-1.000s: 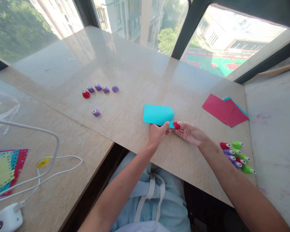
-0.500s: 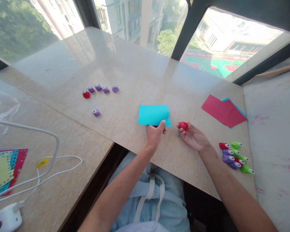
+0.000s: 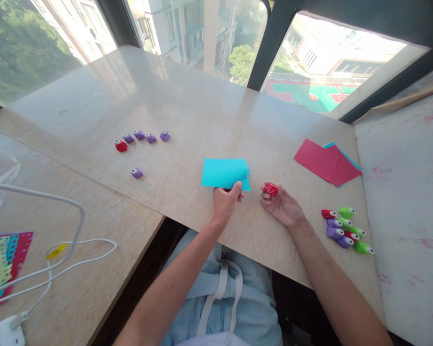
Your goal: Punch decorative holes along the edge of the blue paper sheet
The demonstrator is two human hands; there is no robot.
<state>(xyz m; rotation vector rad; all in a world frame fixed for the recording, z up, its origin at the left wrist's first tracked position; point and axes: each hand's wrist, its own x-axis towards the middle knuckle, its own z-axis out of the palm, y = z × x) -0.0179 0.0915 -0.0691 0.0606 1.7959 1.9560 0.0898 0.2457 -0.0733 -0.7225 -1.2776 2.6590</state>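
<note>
My left hand (image 3: 228,199) pinches the lower edge of a bright blue sheet of paper (image 3: 222,172), thumb on top. Small punched holes run along the sheet's right edge. To the right of the paper and apart from it, my right hand (image 3: 283,204) has its fingers closed around a small red craft punch (image 3: 270,190). The punch's underside is partly hidden by the fingers.
Several punches, purple (image 3: 136,172) and red (image 3: 120,145), stand at the left. A cluster of green (image 3: 363,247), purple and red punches sits right, below red paper sheets (image 3: 321,161). Punched papers (image 3: 21,250) and a white cable (image 3: 81,216) lie far left.
The whole view has shifted slightly, with the things on the table appearing further left. Both hands keep their holds, and a blue paper bit seen below the red punch no longer shows.
</note>
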